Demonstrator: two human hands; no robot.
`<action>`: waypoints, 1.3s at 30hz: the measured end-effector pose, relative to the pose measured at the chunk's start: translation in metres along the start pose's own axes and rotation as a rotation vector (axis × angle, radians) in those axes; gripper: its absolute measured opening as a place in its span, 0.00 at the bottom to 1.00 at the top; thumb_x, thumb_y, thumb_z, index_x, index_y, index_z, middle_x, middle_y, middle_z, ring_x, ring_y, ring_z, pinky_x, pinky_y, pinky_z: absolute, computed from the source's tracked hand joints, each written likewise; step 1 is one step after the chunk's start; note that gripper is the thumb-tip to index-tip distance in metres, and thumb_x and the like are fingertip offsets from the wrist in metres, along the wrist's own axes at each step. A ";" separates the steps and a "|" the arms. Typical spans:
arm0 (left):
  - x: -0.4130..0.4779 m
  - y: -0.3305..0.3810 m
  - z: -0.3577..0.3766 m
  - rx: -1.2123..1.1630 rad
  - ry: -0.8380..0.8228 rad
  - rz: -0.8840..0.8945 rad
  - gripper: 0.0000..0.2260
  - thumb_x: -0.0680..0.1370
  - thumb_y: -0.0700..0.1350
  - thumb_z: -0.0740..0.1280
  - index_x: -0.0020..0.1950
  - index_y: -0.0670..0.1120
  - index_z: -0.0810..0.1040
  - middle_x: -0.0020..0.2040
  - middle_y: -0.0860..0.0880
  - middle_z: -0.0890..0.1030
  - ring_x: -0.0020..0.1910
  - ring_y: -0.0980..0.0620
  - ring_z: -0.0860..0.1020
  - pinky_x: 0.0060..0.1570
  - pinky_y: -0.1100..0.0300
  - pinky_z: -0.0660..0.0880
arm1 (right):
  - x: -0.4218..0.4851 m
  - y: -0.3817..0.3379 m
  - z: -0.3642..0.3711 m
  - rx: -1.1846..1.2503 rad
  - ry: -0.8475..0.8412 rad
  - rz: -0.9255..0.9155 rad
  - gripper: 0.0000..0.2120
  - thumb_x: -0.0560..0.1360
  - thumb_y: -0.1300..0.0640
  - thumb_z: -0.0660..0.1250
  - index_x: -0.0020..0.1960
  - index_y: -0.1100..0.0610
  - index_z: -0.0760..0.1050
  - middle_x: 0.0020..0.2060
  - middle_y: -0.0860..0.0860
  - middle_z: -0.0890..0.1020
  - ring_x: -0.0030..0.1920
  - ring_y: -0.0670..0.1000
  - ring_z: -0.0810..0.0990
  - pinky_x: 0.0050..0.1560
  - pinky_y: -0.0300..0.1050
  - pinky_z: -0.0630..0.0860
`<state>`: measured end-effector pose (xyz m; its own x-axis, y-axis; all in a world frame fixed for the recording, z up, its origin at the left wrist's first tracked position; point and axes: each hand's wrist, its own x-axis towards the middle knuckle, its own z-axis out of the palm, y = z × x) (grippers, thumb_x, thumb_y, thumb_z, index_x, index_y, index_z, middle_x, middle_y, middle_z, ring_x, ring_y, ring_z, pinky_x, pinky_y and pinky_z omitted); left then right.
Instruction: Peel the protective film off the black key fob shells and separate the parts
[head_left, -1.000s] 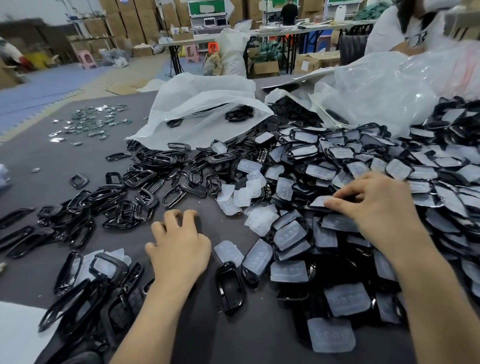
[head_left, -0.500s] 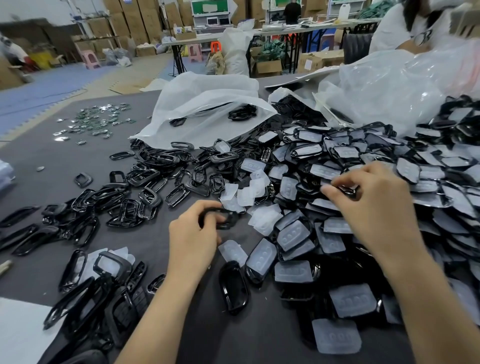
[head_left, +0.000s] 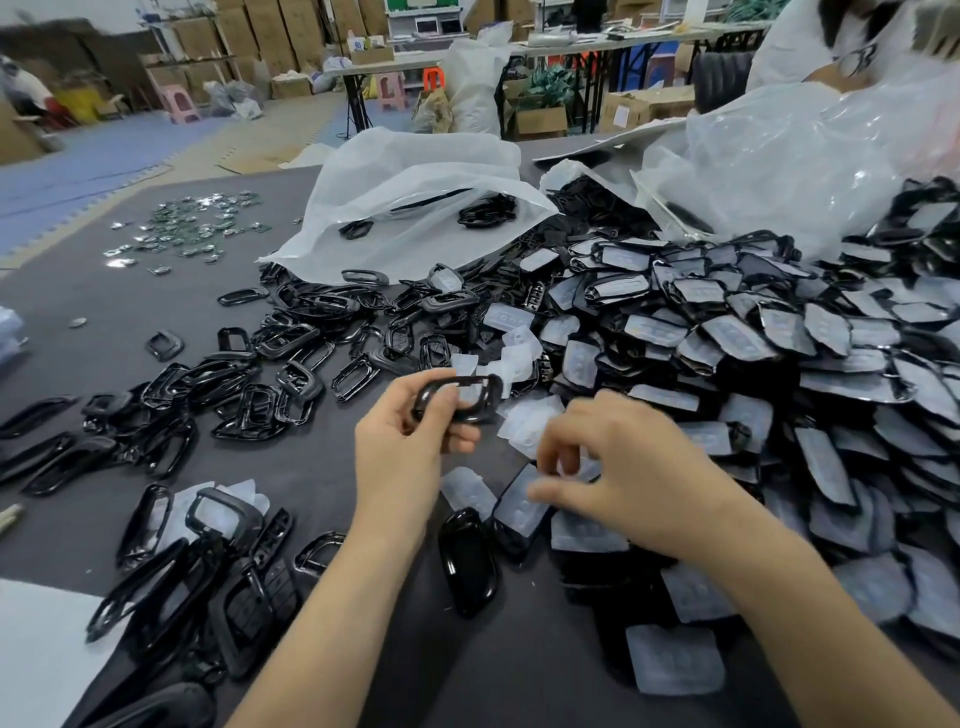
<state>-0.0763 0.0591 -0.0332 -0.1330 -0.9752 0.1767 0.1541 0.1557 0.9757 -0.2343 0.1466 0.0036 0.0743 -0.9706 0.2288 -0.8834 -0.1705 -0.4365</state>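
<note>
I see my left hand (head_left: 410, 447) pinching a black frame (head_left: 457, 397) just above the grey table (head_left: 130, 322). My right hand (head_left: 623, 483) curls, blurred, over the heap of filmed shells (head_left: 779, 358) — whether it grips anything I cannot tell. Stripped frames (head_left: 270, 374) lie left, white bags (head_left: 415, 197) behind — cartons (head_left: 249, 31) and blue floor (head_left: 78, 156) beyond.

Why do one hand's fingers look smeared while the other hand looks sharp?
Head view: the right hand is motion-blurred at the fingertips, whether they hold anything is unclear; the left hand and its black frame are sharp; light glints on the glossy black shell; the wide lens bows the corners.
</note>
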 end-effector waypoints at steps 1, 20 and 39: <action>0.002 -0.001 -0.001 -0.006 0.028 -0.001 0.07 0.79 0.37 0.65 0.49 0.47 0.81 0.34 0.52 0.83 0.26 0.56 0.78 0.29 0.67 0.75 | -0.001 -0.001 0.000 -0.044 -0.110 0.002 0.10 0.71 0.43 0.70 0.41 0.48 0.75 0.39 0.43 0.74 0.45 0.43 0.68 0.48 0.40 0.69; -0.009 -0.001 0.005 0.028 -0.022 -0.015 0.09 0.80 0.36 0.63 0.46 0.45 0.81 0.31 0.51 0.79 0.22 0.53 0.75 0.23 0.65 0.72 | -0.019 -0.030 -0.005 -0.289 -0.460 0.091 0.08 0.73 0.51 0.69 0.52 0.49 0.74 0.51 0.47 0.74 0.54 0.53 0.75 0.43 0.44 0.68; -0.019 0.005 0.016 -0.093 -0.288 -0.055 0.18 0.78 0.28 0.61 0.55 0.49 0.82 0.54 0.42 0.83 0.57 0.50 0.81 0.49 0.63 0.79 | 0.007 0.007 -0.001 1.284 0.285 0.434 0.05 0.74 0.68 0.68 0.42 0.61 0.79 0.32 0.55 0.82 0.32 0.50 0.81 0.36 0.37 0.78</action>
<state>-0.0885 0.0809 -0.0299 -0.4140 -0.8949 0.1664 0.2265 0.0758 0.9711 -0.2403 0.1388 0.0030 -0.3279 -0.9442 -0.0298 0.2407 -0.0530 -0.9692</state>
